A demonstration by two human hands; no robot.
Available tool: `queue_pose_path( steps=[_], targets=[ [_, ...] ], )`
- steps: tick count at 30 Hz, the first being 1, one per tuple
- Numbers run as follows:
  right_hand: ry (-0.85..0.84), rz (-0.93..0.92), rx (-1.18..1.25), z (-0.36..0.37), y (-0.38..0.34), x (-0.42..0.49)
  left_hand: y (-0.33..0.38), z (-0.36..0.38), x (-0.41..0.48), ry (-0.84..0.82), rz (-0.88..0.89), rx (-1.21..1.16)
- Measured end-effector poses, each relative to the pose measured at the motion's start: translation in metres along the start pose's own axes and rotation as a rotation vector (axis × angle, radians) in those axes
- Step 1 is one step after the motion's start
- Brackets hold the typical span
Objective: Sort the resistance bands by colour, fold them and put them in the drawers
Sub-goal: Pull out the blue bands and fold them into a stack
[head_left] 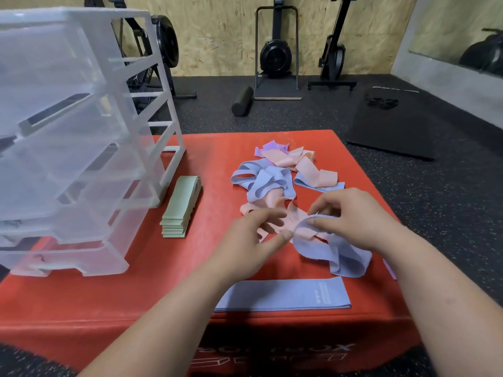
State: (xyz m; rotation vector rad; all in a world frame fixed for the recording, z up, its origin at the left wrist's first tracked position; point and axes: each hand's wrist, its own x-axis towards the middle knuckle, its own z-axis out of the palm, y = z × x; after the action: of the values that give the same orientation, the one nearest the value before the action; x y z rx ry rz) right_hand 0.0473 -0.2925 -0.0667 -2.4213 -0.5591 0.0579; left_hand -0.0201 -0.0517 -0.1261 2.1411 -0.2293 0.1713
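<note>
Presently, fingertips (319,223) of the right hand (353,219) pinch the rim of a crumpled blue band (321,251). The left hand (253,235) curls thumb and fingers onto the pink band (275,209) tangled through it, near right on the red box (217,159). Judged light, soft, stretchy and not fragile; best held at its flat edges. A folded green stack (181,208) lies left, beside the drawer unit (68,131).

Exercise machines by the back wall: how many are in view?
3. The left machine stands partly behind the drawer unit; the centre machine and the right machine stand clear against the wall. A dark shape in the mirror may be another, unclear.
</note>
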Motion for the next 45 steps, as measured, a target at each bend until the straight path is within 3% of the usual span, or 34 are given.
queue_pose_path(
  steps=[6, 11, 18, 21, 24, 30, 38, 42, 45],
  targets=[
    [-0.108, -0.069, 0.381, 0.010, -0.022, 0.000, 0.009, 0.012, 0.005, 0.044, -0.005, -0.098],
    [-0.097, -0.053, 0.143, 0.008, -0.005, 0.005, 0.003, -0.008, 0.017, 0.230, -0.090, -0.266],
    [0.211, -0.060, 0.196, 0.001, 0.004, 0.010, -0.003, -0.034, 0.018, 0.331, -0.091, -0.258],
    [0.265, -0.049, 0.236, 0.004, 0.002, 0.013, -0.006, -0.037, 0.018, 0.300, -0.142, -0.228],
    [0.149, 0.020, 0.112, 0.012, 0.006, 0.015, -0.013, -0.037, 0.017, 0.199, -0.224, -0.132],
    [-0.023, 0.118, -0.100, 0.031, 0.016, 0.015, -0.029, -0.038, 0.008, 0.110, -0.264, 0.432],
    [-0.072, 0.100, -0.216, 0.053, 0.005, 0.018, -0.044, -0.037, 0.004, 0.093, -0.195, 0.518],
    [-0.137, 0.005, -0.166, 0.055, -0.010, 0.018, -0.041, -0.037, 0.005, 0.102, -0.065, 0.564],
    [-0.246, -0.079, -0.278, 0.058, -0.014, 0.018, -0.038, -0.033, 0.005, 0.072, -0.010, 0.630]
  ],
)
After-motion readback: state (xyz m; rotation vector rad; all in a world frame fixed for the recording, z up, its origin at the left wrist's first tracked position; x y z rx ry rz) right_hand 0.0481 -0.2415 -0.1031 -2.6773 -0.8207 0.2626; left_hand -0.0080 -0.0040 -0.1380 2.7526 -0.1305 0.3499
